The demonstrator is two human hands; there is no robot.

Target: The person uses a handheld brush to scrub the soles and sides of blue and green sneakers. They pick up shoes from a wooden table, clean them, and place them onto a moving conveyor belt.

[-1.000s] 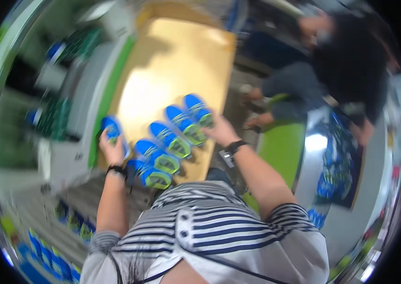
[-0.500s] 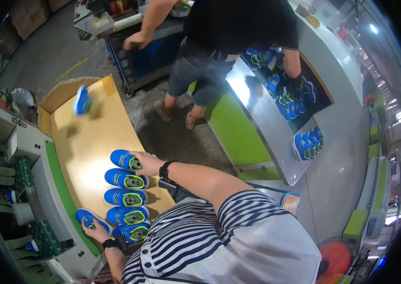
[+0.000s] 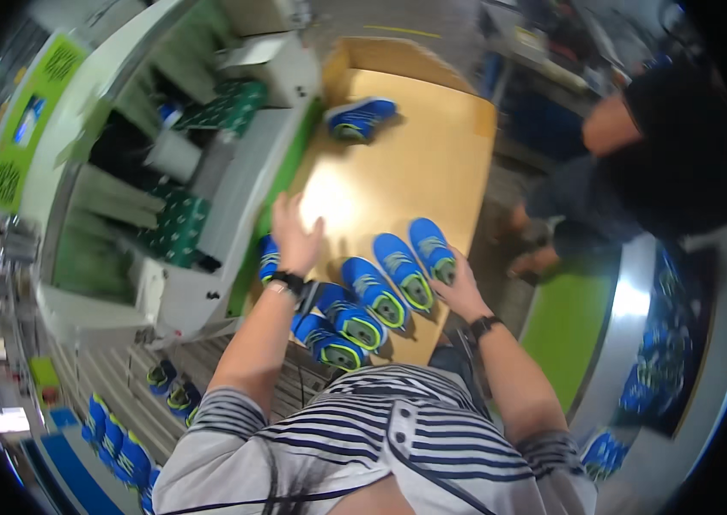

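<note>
On the light wooden table (image 3: 432,150), several blue sneakers with lime-green collars stand side by side, toes pointing away from me. My right hand (image 3: 463,292) grips the heel of the rightmost sneaker (image 3: 428,244). Above the table's left side, my left hand (image 3: 296,239) has its fingers apart and holds nothing. Partly hidden beneath that hand and wrist is another blue sneaker (image 3: 268,256). At the table's far end a single blue sneaker (image 3: 361,118) lies apart from the row. Grey-green inserts show inside the row's openings, as in the middle sneaker (image 3: 389,307).
Left of the table stands a white machine (image 3: 179,296) with hanging strip curtains and a green patterned roller (image 3: 176,230). A co-worker (image 3: 672,146) stands at the right, by a bench holding several blue sneakers (image 3: 651,369). More sneakers (image 3: 118,446) are at the lower left.
My view has turned left. My left hand has let go of the leftmost sneaker and risen forward with fingers spread. The blurred far sneaker now lies on the table. My right hand stays on its sneaker.
</note>
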